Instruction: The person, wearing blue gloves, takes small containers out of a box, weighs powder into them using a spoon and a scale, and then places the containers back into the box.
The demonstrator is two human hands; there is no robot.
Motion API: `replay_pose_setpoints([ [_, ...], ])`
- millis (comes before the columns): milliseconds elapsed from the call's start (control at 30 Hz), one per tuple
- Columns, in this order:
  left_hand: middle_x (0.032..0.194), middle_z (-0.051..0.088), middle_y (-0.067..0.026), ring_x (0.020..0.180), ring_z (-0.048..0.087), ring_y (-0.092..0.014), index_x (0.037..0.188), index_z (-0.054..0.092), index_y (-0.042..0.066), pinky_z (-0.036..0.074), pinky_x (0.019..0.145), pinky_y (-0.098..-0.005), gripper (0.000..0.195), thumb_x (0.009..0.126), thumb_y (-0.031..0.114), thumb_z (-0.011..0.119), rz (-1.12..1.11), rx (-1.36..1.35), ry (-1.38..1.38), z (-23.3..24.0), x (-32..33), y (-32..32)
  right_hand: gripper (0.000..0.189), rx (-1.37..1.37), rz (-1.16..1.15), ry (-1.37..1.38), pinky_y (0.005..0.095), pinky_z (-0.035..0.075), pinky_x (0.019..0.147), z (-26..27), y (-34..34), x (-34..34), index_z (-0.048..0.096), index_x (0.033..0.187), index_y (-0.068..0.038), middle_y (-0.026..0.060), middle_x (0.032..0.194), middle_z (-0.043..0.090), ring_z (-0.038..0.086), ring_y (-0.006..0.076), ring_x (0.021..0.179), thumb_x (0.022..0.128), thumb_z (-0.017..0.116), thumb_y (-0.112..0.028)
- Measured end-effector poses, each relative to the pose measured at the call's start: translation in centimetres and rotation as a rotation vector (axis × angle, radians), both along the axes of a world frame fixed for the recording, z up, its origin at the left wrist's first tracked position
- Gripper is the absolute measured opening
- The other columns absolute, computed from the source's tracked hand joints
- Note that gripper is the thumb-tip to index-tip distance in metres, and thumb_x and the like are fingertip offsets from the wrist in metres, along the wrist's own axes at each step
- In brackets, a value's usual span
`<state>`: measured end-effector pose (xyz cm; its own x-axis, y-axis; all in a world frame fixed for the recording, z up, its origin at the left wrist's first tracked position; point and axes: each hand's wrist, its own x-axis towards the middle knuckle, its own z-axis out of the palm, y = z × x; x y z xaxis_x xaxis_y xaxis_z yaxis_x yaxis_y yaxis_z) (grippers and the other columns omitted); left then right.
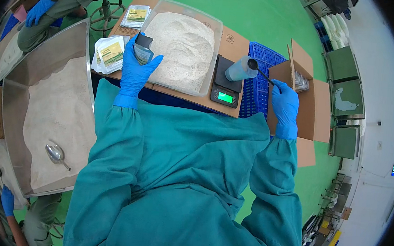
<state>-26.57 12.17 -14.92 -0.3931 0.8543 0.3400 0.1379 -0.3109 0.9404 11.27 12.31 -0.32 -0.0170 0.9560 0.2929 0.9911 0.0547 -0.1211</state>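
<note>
My left hand (136, 68), in a blue glove, holds a small dark printed pouch (143, 49) at the left wall of a clear plastic tub (216, 59) filled with pale granular powder (182, 48). My right hand (283, 99), gloved too, grips the handle of a small black scoop (253, 64). The scoop's bowl is at the mouth of a translucent plastic cup (238, 70), which lies tilted over a black digital scale (225, 83) with a lit green display. Whether the scoop holds powder I cannot tell. Stacks of printed pouches (111, 53) lie left of the tub.
A large metal tray (91, 89) of powder with a metal scoop (54, 153) stands at left. Blue plastic crates (264, 53) and an open cardboard box (316, 108) stand at right. A seated person's gloved hand (40, 10) is at upper left; another person's gloved hands are at lower left.
</note>
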Motion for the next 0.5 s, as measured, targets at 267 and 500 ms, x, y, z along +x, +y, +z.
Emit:
replay_pose_setpoints([
  [267,0.119,0.049,-0.0097,0.106,0.05,-0.018,0.133,0.039,0.003,0.045,0.091,-0.0308,0.079,0.069,0.012,0.083,-0.016,0.002,0.0,-0.1,0.0,0.1,0.024,0.073,0.095,0.447,0.0344,0.052,0.071,-0.6,-1.5,-1.4,0.066,0.11,-0.007,0.0192,0.089,0.068,0.068,0.0256,0.08,0.088,0.056,-0.012],
  [500,0.119,0.05,-0.0097,0.107,0.05,-0.018,0.133,0.039,0.002,0.044,0.092,-0.0307,0.079,0.068,0.012,0.083,-0.013,-0.01,0.005,-0.2,0.1,-0.1,0.023,-0.007,0.258,0.424,0.0374,0.051,0.068,-5.0,-2.5,-6.5,0.065,0.109,-0.005,0.0191,0.087,0.067,0.066,0.0308,0.075,0.087,0.057,-0.009],
])
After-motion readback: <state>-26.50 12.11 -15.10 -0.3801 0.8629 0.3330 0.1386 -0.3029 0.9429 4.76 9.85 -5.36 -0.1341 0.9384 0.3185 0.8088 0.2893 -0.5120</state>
